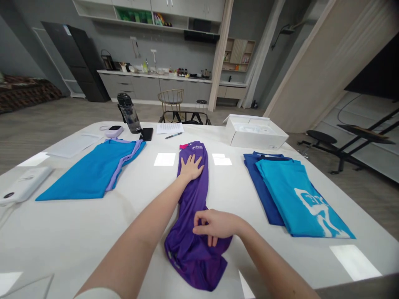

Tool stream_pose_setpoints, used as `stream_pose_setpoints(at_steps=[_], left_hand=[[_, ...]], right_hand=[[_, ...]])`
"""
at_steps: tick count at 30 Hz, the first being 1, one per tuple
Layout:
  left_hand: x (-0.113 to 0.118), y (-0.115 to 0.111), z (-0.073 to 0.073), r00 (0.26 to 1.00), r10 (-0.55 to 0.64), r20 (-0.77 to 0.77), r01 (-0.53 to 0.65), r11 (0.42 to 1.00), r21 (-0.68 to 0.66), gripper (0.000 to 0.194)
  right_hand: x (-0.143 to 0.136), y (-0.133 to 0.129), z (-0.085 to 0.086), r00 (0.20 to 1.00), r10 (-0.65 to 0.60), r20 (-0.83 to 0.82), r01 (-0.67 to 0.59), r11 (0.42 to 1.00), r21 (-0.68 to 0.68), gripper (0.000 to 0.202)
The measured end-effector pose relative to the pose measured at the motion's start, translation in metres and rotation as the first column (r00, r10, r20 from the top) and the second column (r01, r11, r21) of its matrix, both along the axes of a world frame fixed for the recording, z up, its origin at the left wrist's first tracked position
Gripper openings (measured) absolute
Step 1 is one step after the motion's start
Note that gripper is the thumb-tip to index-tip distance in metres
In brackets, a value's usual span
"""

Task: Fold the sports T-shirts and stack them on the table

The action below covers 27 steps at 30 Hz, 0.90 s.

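Note:
A purple garment [193,199] lies lengthwise down the middle of the white table, narrow at its far end and bunched near the front edge. My left hand [190,167] rests flat on its upper part with fingers spread, just below some small white print. Over the lower part is my right hand [208,226], its thumb and forefinger curled toward each other; whether cloth is between them I cannot make out. Folded blue cloth with lilac edging [93,170] lies on the left. On the right, a turquoise garment with white print [302,195] overlaps a dark blue one [264,195].
At the table's far side stand a dark water bottle [129,114], a phone [146,133], a printed sheet [170,128] with a pen [173,135], and an open white box [255,133]. A white device [25,185] lies at the left edge.

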State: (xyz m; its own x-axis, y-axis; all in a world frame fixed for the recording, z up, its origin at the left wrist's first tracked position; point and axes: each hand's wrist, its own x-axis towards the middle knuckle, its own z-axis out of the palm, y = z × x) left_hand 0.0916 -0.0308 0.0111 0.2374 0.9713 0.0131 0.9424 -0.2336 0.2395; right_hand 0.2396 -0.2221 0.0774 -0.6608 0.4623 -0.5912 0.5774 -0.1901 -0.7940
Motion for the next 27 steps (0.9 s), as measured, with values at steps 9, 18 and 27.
stream_pose_setpoints(at_steps=[9,18,27], left_hand=[[0.027,-0.023,0.023,0.975,-0.051,0.215,-0.012,0.959,0.282,0.048],[0.040,-0.030,0.016,0.974,-0.020,0.225,-0.022,0.983,0.183,0.016],[-0.011,0.003,0.044,0.100,0.196,0.975,-0.032,0.981,-0.194,0.017]], right_hand=[[0.047,0.173,0.018,0.797,-0.595,-0.110,0.575,0.688,0.443,0.034],[0.071,0.226,-0.037,0.695,-0.714,-0.088,0.692,0.631,0.351,0.026],[0.052,0.223,-0.028,0.781,-0.621,-0.065,0.599,0.714,0.364,0.025]])
